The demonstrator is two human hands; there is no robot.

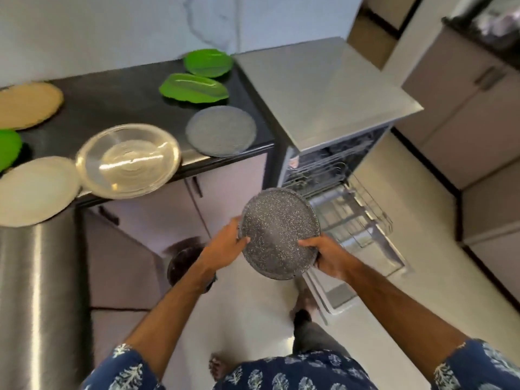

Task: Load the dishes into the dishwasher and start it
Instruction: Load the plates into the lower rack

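Head view: both forearms reach forward, the left hand [225, 244] and right hand [326, 256] gripping opposite rims of a round dark-grey plate with white speckles [277, 233], thumbs curled over its matte face. Just beyond the fingers the stainless dishwasher [323, 94] stands open, its wire rack [354, 212] pulled out. Left of the fingers, a clear glass bowl [128, 160] rests on the black counter [126, 97]
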